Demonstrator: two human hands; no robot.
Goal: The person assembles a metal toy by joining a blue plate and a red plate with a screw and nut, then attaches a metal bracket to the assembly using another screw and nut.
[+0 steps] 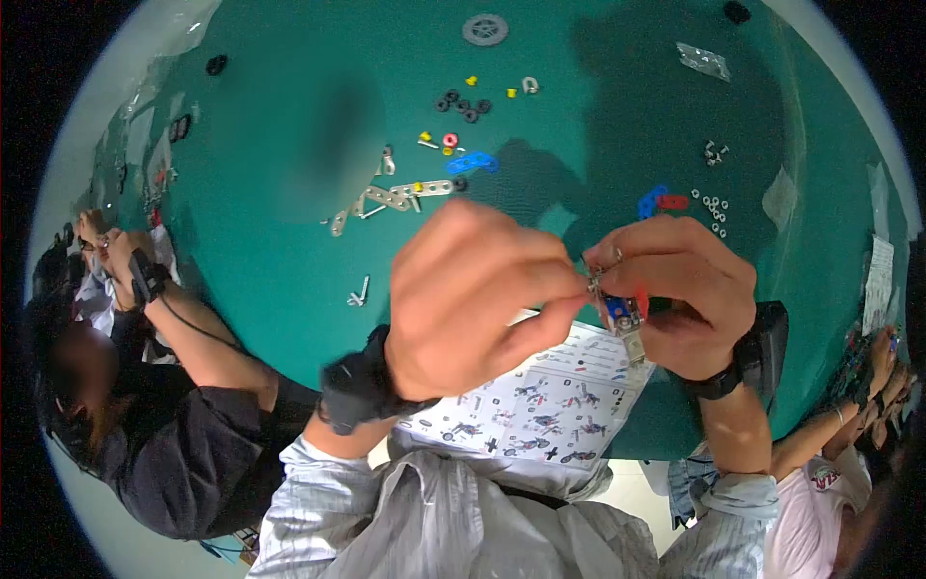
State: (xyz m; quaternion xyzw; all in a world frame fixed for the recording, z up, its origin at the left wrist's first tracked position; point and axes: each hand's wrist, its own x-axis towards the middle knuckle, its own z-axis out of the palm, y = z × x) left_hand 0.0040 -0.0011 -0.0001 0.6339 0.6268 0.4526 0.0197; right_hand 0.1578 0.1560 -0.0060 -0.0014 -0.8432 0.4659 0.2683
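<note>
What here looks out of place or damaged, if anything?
Nothing looks plainly damaged or spilled; the small nuts and black rings lie in loose groups. Only the crinkled clear wrapper, off at the far right, might be stray litter.

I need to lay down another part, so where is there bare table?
Bare green shows between the grey wheel and the plastic bag, and left of the metal strips. It is crowded around those strips and where the left hand and right hand hold a small assembly near the printed sheet.
</note>
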